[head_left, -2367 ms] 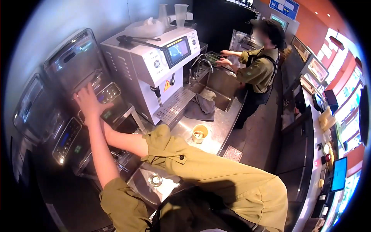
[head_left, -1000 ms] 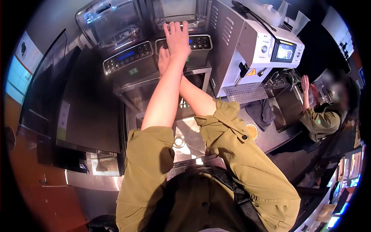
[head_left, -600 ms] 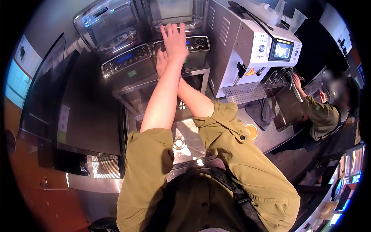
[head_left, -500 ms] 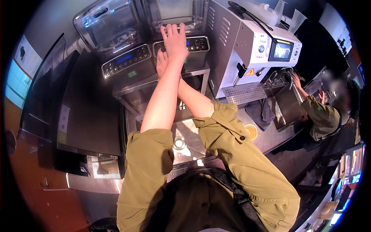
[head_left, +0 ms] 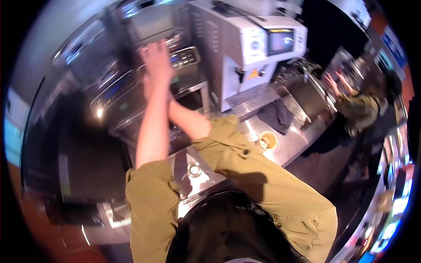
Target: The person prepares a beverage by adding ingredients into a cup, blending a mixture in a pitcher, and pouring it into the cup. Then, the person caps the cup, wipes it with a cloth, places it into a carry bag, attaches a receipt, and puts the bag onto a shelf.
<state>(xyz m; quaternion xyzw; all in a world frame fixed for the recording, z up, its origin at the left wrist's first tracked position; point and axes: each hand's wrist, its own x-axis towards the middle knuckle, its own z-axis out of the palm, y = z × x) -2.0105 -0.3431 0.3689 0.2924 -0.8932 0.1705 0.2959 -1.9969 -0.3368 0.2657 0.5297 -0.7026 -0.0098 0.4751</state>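
My left hand point(head_left: 157, 60) is open, its fingers spread against the lower front of the middle blender's clear cover point(head_left: 155, 22), just above the lit button panel point(head_left: 184, 58). Below it and partly behind my left wrist is my right hand point(head_left: 148, 87), near the blender's base. My forearms cross, the left one on top. The right hand's fingers are blurred and mostly hidden. A second blender with a clear cover point(head_left: 87, 48) stands to the left.
A white machine point(head_left: 245, 48) with a screen and drip tray stands right of the blenders. A dark cloth point(head_left: 276, 116) and a yellow cup point(head_left: 267, 140) lie on the steel counter. At the sink on the right, a co-worker point(head_left: 362, 105) has both hands raised.
The view has turned right, so the blenders and machine sit further left and the yellow cup shows fully. My hands stay at the same blender. The co-worker's hands are now closer together.
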